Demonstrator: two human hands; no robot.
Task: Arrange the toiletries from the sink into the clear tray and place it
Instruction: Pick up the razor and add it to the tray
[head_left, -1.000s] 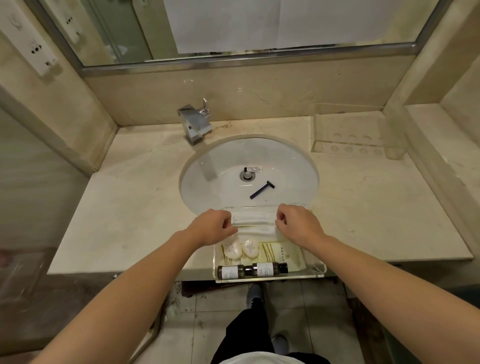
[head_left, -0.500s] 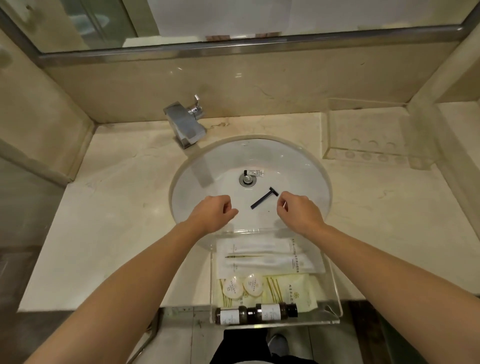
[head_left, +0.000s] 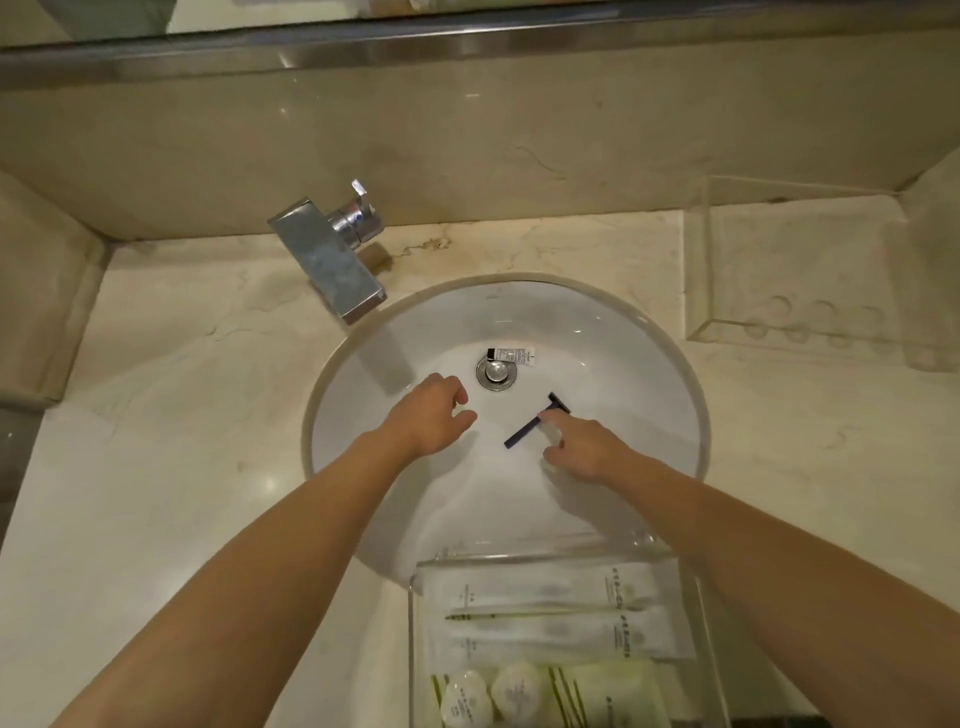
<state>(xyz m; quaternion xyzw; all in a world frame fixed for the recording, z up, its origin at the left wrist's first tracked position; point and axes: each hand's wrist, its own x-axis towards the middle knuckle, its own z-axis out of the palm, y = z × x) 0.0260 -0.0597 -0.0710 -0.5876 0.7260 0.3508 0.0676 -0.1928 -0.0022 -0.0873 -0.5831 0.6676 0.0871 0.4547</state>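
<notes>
Your R hand (head_left: 576, 447): fingertip touching razor (head_left: 535, 421) in sink (head_left: 649, 364), no grip yet.
Your L hand (head_left: 431, 415): loosely curled, holding nothing.

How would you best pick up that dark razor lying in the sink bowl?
Pinch the razor by its thin straight handle near the middle, coming from above and from the right hand side, which is already at it. It lies flat and slanted on the sink, head away; the head end is probably best avoided.

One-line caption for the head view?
Right hand touches the razor in the sink; left hand hovers open.
</notes>
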